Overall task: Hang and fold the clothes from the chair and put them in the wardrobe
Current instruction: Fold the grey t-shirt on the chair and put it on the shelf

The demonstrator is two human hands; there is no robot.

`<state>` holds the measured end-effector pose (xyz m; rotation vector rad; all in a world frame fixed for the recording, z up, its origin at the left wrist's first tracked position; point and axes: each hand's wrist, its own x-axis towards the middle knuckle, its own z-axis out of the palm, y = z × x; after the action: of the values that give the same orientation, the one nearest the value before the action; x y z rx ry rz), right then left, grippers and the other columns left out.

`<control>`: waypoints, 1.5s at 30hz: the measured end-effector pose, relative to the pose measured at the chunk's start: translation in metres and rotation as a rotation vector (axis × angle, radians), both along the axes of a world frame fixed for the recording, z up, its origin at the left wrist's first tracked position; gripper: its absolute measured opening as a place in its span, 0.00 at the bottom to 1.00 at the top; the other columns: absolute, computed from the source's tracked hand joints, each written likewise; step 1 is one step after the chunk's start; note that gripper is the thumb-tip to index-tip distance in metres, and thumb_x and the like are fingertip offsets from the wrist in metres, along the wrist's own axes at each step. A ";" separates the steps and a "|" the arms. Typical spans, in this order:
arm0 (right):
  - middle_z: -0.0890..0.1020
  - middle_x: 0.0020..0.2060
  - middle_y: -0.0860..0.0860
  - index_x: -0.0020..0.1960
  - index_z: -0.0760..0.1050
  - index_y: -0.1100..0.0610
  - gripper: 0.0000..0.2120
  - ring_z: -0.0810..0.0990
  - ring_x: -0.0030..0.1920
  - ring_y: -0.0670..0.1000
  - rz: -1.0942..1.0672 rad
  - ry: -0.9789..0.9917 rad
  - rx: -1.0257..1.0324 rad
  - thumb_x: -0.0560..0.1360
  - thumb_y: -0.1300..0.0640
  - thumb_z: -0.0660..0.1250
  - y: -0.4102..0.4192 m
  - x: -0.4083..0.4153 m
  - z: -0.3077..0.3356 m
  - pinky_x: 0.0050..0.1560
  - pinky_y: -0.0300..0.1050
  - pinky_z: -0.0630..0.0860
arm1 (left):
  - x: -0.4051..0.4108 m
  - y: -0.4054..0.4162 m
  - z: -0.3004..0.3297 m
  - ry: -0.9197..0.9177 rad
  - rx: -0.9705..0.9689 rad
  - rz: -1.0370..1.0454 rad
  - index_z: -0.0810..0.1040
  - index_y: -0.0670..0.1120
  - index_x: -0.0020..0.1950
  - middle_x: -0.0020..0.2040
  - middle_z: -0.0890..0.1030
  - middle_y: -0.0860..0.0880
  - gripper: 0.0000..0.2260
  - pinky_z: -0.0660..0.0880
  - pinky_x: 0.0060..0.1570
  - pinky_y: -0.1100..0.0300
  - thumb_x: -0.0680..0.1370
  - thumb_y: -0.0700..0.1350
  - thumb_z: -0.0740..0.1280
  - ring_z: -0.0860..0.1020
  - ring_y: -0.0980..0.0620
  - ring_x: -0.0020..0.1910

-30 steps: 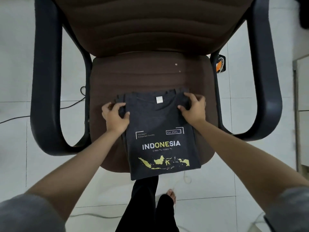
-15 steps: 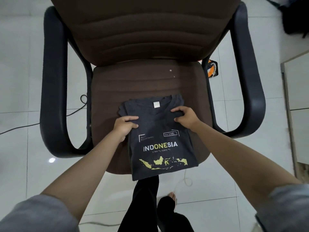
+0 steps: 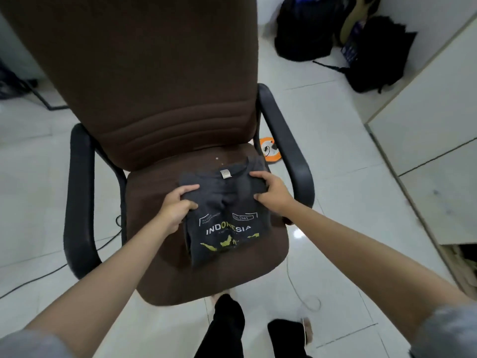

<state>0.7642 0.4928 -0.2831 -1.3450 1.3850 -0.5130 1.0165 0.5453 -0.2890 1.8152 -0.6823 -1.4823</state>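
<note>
Both our left hand (image 3: 178,206) and right hand (image 3: 271,193) grip the folded T-shirt (image 3: 227,218) between them, folding seemingly finished, wardrobe trip remaining.

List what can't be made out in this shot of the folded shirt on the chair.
- Folded T-shirt, head view: small print under INDONESIA is blurred; its underside is hidden.
- Left hand and right hand: the fingers under the cloth are hidden, so the depth of each grip is unclear.
- Wardrobe: cut off by the right edge; the inside is unseen.
- Dark bags: motion-blurred, contents unreadable.
- Chair: base hidden by the seat.
</note>
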 end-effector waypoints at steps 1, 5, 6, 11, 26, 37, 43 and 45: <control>0.78 0.58 0.53 0.64 0.73 0.55 0.28 0.79 0.57 0.52 -0.011 -0.006 -0.047 0.67 0.72 0.68 0.001 -0.014 0.015 0.56 0.48 0.78 | -0.011 -0.005 0.017 -0.002 -0.051 -0.019 0.81 0.56 0.50 0.60 0.78 0.44 0.25 0.77 0.53 0.51 0.69 0.26 0.66 0.79 0.45 0.55; 0.77 0.58 0.52 0.65 0.73 0.52 0.28 0.78 0.55 0.50 -0.061 -0.028 -0.218 0.68 0.71 0.68 0.007 -0.083 0.086 0.52 0.40 0.77 | -0.071 -0.020 0.089 -0.009 -0.280 -0.119 0.81 0.56 0.51 0.61 0.77 0.43 0.25 0.76 0.55 0.50 0.68 0.26 0.66 0.78 0.44 0.57; 0.76 0.59 0.52 0.65 0.73 0.52 0.28 0.77 0.54 0.50 -0.079 -0.041 -0.257 0.68 0.72 0.68 0.009 -0.104 0.103 0.50 0.39 0.76 | -0.089 -0.023 0.107 -0.005 -0.335 -0.144 0.81 0.55 0.52 0.61 0.77 0.43 0.25 0.76 0.56 0.52 0.69 0.26 0.66 0.78 0.45 0.57; 0.75 0.61 0.50 0.65 0.72 0.49 0.28 0.79 0.48 0.48 -0.156 -0.077 -0.434 0.69 0.71 0.68 0.020 -0.215 0.180 0.47 0.41 0.80 | -0.184 -0.037 0.202 -0.067 -0.633 -0.323 0.79 0.53 0.55 0.59 0.79 0.46 0.24 0.77 0.55 0.59 0.70 0.25 0.66 0.79 0.50 0.56; 0.77 0.57 0.51 0.65 0.71 0.50 0.28 0.82 0.50 0.50 -0.575 -0.040 -0.783 0.70 0.71 0.69 0.089 -0.549 0.326 0.45 0.42 0.82 | -0.518 -0.094 0.347 0.094 -0.949 -0.838 0.78 0.53 0.58 0.64 0.74 0.44 0.24 0.76 0.58 0.49 0.72 0.27 0.66 0.75 0.45 0.61; 0.75 0.64 0.52 0.65 0.71 0.49 0.32 0.74 0.65 0.49 -0.929 0.270 -0.922 0.67 0.73 0.70 0.133 -0.769 0.354 0.65 0.47 0.73 | -0.797 -0.152 0.382 0.337 -0.918 -1.249 0.72 0.46 0.66 0.52 0.82 0.53 0.31 0.78 0.51 0.63 0.70 0.20 0.62 0.82 0.58 0.48; 0.74 0.64 0.51 0.67 0.71 0.54 0.33 0.74 0.65 0.49 -1.189 0.449 -0.937 0.66 0.68 0.75 0.169 -0.843 0.377 0.66 0.52 0.72 | -0.929 -0.162 0.412 0.430 -0.986 -1.439 0.78 0.54 0.60 0.56 0.81 0.51 0.30 0.78 0.54 0.56 0.69 0.23 0.66 0.80 0.50 0.54; 0.74 0.65 0.50 0.69 0.70 0.53 0.35 0.73 0.65 0.49 -1.261 0.521 -0.912 0.65 0.64 0.77 0.182 -0.860 0.381 0.64 0.52 0.73 | -0.963 -0.154 0.421 0.447 -1.015 -1.483 0.76 0.53 0.62 0.58 0.79 0.50 0.30 0.78 0.55 0.55 0.69 0.24 0.67 0.80 0.51 0.55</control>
<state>-0.0961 0.6744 0.0980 -1.1176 2.5629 -1.8942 0.0537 0.3908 0.1324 -0.0241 -2.2063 -1.6294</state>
